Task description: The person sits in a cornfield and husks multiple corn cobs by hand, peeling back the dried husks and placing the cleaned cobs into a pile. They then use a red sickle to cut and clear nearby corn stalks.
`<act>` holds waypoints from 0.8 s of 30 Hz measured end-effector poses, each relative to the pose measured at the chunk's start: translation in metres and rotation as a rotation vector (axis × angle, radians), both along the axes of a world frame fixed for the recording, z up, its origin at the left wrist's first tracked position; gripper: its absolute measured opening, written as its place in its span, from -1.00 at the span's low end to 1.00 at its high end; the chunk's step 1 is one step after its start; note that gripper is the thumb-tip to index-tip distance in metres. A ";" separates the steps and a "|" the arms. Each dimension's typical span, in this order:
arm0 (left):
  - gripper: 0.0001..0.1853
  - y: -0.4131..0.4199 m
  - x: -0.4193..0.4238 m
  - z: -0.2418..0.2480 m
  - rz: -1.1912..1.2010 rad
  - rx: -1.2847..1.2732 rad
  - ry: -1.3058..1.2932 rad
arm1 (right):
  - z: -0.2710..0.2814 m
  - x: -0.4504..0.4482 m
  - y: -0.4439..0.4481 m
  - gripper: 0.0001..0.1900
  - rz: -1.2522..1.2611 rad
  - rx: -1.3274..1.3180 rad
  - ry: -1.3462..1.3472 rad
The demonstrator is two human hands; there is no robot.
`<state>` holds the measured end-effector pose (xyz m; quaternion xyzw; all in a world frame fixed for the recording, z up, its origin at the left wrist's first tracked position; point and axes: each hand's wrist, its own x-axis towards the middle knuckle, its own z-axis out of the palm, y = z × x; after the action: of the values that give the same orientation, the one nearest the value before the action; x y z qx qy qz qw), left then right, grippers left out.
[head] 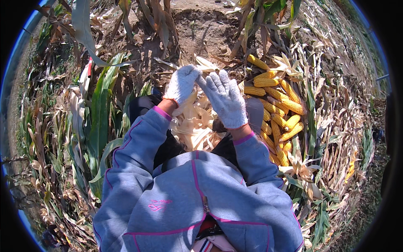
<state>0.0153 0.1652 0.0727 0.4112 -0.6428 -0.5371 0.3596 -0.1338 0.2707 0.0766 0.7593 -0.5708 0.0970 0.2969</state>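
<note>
My left hand (181, 84), in a white knit glove with an orange cuff edge, is raised in front of me with its fingers bent together. Its fingertips meet the leftmost finger of the glove on my right hand (226, 99) and appear to pinch it. The right hand is in a matching glove, its other fingers spread and nothing in the palm. Below both hands, between my knees, lies a heap of pale dry corn husks (198, 127). Close by on the right is a pile of husked yellow corn cobs (280, 110).
Standing corn stalks (157, 19) rise ahead, with bare soil (201, 34) between them. Green and dry corn leaves (99, 116) crowd the left side. Cut stalks and husks (340, 110) cover the ground at right. A red stick-like object (90, 67) shows at upper left.
</note>
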 end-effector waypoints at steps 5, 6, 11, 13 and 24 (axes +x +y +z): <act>-0.64 -0.013 0.018 0.001 0.032 0.194 0.084 | 0.012 0.009 0.009 -0.53 0.004 0.178 -0.132; -0.64 -0.005 0.016 -0.002 -0.091 0.149 0.032 | 0.012 0.011 0.008 -0.53 0.006 0.159 -0.129; -0.72 0.037 -0.005 0.008 -0.152 0.272 0.181 | -0.008 0.017 -0.001 -0.54 0.013 0.093 -0.156; -0.73 0.034 -0.006 0.000 -0.023 0.219 0.143 | -0.007 0.021 -0.002 -0.48 -0.043 0.139 -0.008; -0.69 -0.016 0.016 0.014 0.371 0.415 0.766 | -0.006 0.036 0.049 -0.49 -0.224 -0.753 2.699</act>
<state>0.0309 0.1495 0.0869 0.3547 -0.2586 -0.6937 0.5710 -0.0976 0.3199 0.0703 0.0934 0.1532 -0.5759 0.7976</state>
